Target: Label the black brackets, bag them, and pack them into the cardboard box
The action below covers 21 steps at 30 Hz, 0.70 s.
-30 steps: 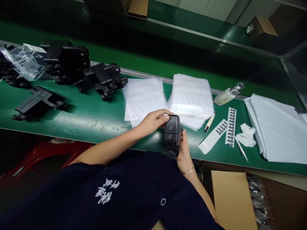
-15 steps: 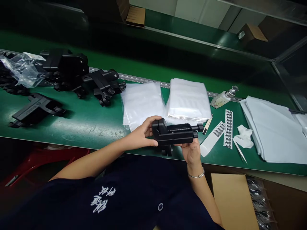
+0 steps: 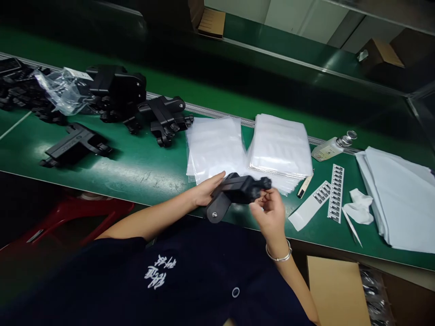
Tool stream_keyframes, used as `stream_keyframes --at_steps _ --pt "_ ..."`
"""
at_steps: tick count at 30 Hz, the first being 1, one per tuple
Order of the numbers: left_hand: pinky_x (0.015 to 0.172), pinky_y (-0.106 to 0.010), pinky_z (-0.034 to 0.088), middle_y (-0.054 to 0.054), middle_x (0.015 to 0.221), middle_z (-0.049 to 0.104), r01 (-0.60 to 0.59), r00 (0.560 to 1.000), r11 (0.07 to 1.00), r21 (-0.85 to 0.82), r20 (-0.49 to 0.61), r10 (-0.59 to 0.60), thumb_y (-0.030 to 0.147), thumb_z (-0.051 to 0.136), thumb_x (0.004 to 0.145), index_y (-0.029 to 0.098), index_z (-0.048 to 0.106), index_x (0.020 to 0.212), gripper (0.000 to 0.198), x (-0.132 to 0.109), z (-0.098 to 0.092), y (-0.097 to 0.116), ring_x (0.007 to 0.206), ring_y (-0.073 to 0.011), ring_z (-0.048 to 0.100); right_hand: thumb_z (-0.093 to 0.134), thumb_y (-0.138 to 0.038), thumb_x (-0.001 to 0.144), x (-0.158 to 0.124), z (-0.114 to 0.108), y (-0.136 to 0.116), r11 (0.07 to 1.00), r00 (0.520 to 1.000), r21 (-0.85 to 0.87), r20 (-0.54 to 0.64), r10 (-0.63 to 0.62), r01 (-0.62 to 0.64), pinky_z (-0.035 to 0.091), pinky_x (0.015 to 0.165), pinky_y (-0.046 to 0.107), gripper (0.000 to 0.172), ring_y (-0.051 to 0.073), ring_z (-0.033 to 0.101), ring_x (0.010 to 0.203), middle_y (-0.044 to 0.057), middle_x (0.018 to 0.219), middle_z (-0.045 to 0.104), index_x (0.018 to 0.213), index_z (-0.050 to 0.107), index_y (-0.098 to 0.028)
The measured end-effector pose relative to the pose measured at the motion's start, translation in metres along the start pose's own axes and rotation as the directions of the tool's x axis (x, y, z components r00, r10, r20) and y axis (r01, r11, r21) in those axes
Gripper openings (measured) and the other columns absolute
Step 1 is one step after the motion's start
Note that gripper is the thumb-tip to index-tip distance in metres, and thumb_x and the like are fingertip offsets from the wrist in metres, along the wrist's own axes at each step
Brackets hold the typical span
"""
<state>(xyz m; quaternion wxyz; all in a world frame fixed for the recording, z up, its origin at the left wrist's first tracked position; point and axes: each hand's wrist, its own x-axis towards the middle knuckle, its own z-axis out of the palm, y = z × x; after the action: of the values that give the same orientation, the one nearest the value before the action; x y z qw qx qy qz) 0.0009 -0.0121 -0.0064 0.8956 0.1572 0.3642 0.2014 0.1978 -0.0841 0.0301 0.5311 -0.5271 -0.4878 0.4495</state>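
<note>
Over the bench's front edge I have a black clamp bracket (image 3: pixel 234 190) with a rounded hinge end and a knob (image 3: pixel 265 183) on its right end. My left hand (image 3: pixel 206 189) is closed around the bracket's left end; part of its fingers is hidden behind it. At the right end, my right hand (image 3: pixel 271 212) pinches at the knob with thumb and fingers. Just behind the bracket lie clear plastic bags (image 3: pixel 217 147) and a thicker stack of white translucent bags (image 3: pixel 281 144). A similar bracket (image 3: pixel 76 144) rests on the bench at left.
More black brackets (image 3: pixel 117 93) and a crumpled plastic bag (image 3: pixel 64 93) crowd the left back. To the right are a pump bottle (image 3: pixel 333 146), label strips (image 3: pixel 335 192), tweezers (image 3: pixel 352 228), a crumpled tissue (image 3: pixel 358 207) and white sheets (image 3: pixel 401 197). Below stands a cardboard box (image 3: pixel 336 290).
The bracket has been turned over in my hands, so its hinge end now points down toward me. My right hand has moved from beneath it to the knob. The view has shifted left.
</note>
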Motion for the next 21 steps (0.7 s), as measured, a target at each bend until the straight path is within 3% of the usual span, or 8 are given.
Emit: stream_keyframes --at_steps 4,8,10,12,14,16,18,21 --pt "0.072 -0.033 0.053 -0.009 0.087 0.074 -0.009 1.000 0.999 -0.046 0.025 0.010 0.057 0.052 0.090 0.015 0.065 0.123 0.054 0.014 0.010 0.005 0.072 -0.0208 0.068 0.077 -0.037 0.075 -0.008 0.017 -0.014 0.927 0.975 -0.311 0.144 -0.172 0.209 0.057 0.066 0.036 0.044 0.019 0.062 0.070 0.002 0.085 0.067 0.114 0.059 -0.025" --pt "0.075 -0.031 0.052 -0.009 0.085 0.073 -0.026 0.998 1.000 0.002 -0.057 0.026 0.058 0.054 0.088 0.013 0.066 0.117 0.055 0.013 0.015 0.009 0.076 -0.0211 0.068 0.072 -0.039 0.080 -0.006 0.007 -0.015 0.917 0.971 -0.338 0.174 -0.162 0.214 0.057 0.071 0.038 0.045 0.022 0.066 0.077 0.006 0.094 0.070 0.121 0.059 -0.025" --pt "0.075 -0.031 0.052 -0.009 0.089 0.072 -0.076 0.983 0.988 0.132 -0.156 0.097 0.061 0.063 0.080 0.014 0.065 0.116 0.060 0.008 0.011 0.013 0.079 -0.0215 0.067 0.069 -0.040 0.082 0.001 -0.022 -0.007 0.941 0.988 -0.307 0.107 -0.115 0.143 0.057 0.077 0.038 0.047 0.022 0.067 0.083 0.007 0.105 0.070 0.125 0.059 -0.026" --pt "0.081 -0.032 0.052 -0.008 0.103 0.071 -0.182 0.926 0.908 0.378 -0.245 0.288 0.061 0.072 0.070 0.017 0.062 0.119 0.067 0.003 0.003 0.019 0.090 -0.0231 0.065 0.064 -0.042 0.084 0.009 -0.070 0.007 0.944 0.990 -0.329 -0.129 -0.064 0.018 0.056 0.079 0.039 0.043 0.022 0.066 0.085 0.009 0.110 0.070 0.122 0.061 -0.024" --pt "0.094 -0.036 0.048 -0.010 0.122 0.065 -0.242 0.822 0.711 0.660 -0.250 0.511 0.064 0.072 0.068 0.017 0.059 0.122 0.073 0.002 -0.008 0.027 0.108 -0.0277 0.061 0.060 -0.045 0.083 0.010 -0.128 0.023 0.864 0.880 -0.460 -0.473 -0.044 -0.204 0.054 0.082 0.042 0.043 0.024 0.065 0.087 0.013 0.110 0.070 0.116 0.065 -0.018" --pt "0.105 -0.041 0.042 -0.013 0.133 0.057 -0.201 0.745 0.525 0.827 -0.219 0.630 0.066 0.065 0.071 0.016 0.055 0.125 0.075 0.005 -0.020 0.033 0.122 -0.0319 0.053 0.053 -0.043 0.085 0.003 -0.180 0.039 0.726 0.737 -0.513 -0.676 -0.012 -0.458 0.052 0.086 0.044 0.048 0.026 0.066 0.089 0.018 0.107 0.070 0.118 0.063 -0.010" --pt "0.110 -0.046 0.037 -0.016 0.136 0.054 -0.140 0.720 0.424 0.895 -0.201 0.664 0.066 0.056 0.077 0.014 0.050 0.130 0.075 0.008 -0.028 0.036 0.127 -0.0336 0.049 0.050 -0.041 0.086 -0.004 -0.212 0.052 0.667 0.680 -0.486 -0.732 0.041 -0.564 0.053 0.079 0.043 0.051 0.026 0.067 0.079 0.018 0.095 0.071 0.118 0.062 -0.004" --pt "0.110 -0.051 0.037 -0.015 0.132 0.055 -0.036 0.703 0.310 0.950 -0.196 0.684 0.061 0.047 0.082 0.015 0.048 0.132 0.068 0.009 -0.034 0.038 0.125 -0.0343 0.051 0.048 -0.042 0.087 -0.005 -0.220 0.065 0.650 0.701 -0.492 -0.708 0.089 -0.579 0.054 0.072 0.039 0.051 0.025 0.068 0.072 0.015 0.086 0.072 0.118 0.063 -0.005"
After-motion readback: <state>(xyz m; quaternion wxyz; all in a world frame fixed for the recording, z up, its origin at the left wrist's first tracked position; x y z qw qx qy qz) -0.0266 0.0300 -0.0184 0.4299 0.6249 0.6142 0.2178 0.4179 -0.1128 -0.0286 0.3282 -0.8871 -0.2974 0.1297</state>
